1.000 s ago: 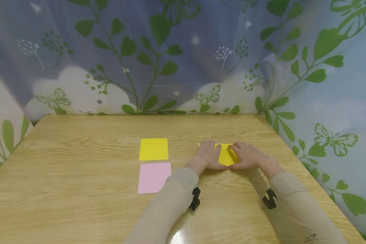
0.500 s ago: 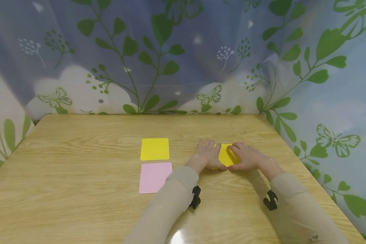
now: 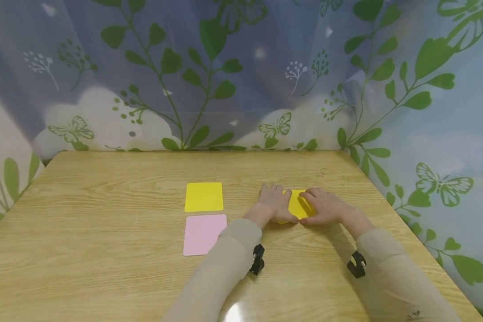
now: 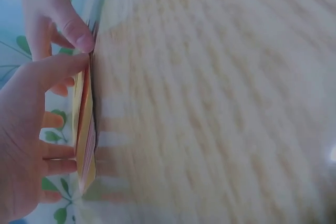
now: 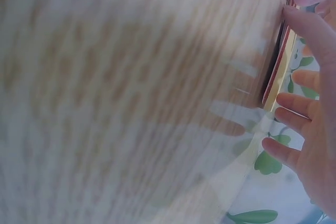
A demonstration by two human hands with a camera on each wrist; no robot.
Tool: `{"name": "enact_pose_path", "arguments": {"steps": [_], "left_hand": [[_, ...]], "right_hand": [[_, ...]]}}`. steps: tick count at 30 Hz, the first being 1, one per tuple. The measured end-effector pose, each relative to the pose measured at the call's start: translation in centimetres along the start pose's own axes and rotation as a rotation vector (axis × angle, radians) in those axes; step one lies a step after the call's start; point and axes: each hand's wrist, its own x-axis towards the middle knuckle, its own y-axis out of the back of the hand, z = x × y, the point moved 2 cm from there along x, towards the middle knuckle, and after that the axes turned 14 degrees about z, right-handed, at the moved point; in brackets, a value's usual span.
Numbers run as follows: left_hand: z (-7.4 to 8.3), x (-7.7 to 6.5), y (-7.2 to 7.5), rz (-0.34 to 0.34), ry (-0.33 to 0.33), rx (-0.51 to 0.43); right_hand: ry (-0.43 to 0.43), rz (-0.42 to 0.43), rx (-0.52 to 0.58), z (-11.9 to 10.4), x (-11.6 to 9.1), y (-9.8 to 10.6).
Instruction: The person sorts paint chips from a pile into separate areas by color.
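Both hands are at a stack of coloured cards (image 3: 299, 205) on the right side of the table; its top card is yellow. In the left wrist view the stack's edge shows yellow, red and pale pink layers, with gaps between some of them. My left hand (image 3: 274, 205) covers the left part, fingers reaching over the top and thumb at the near edge. My right hand (image 3: 326, 206) holds the right part, its thumb at the near edge and fingers arched over the top. The two thumb tips (image 5: 287, 11) meet at the middle of the near edge.
A yellow card (image 3: 204, 197) lies flat left of the hands. Just nearer lies a pink card (image 3: 203, 235), its right corner behind the left sleeve (image 3: 225, 264). The wooden table (image 3: 84, 223) meets a leaf-patterned curtain (image 3: 225, 89) at the back and right.
The yellow corner that stuck out left of the left hand is now hidden behind its fingers. The left fingers have shifted slightly left; the right hand is nearly still.
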Motion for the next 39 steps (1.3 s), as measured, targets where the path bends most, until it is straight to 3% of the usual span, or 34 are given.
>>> {"name": "enact_pose_path", "arguments": {"steps": [6,12,26,33,39], "left_hand": [[-0.4,0.0,0.5,0.018,-0.038,0.036],[0.1,-0.1,0.4,-0.034,-0.07,0.066],[-0.1,0.0,0.2,-0.016,-0.002,-0.112],[-0.5,0.0,0.1,-0.013,-0.016,-0.155],[-1.1,0.2,0.5,0.019,-0.054,-0.13]], "right_hand": [[0.013,0.005,0.011,-0.2,0.0,0.2],[0.02,0.013,0.015,-0.2,-0.1,0.1],[0.03,0.015,0.032,-0.5,-0.1,0.1],[0.061,0.049,0.054,-0.5,0.2,-0.2],[0.071,0.074,0.063,-0.3,0.6,0.2]]}}
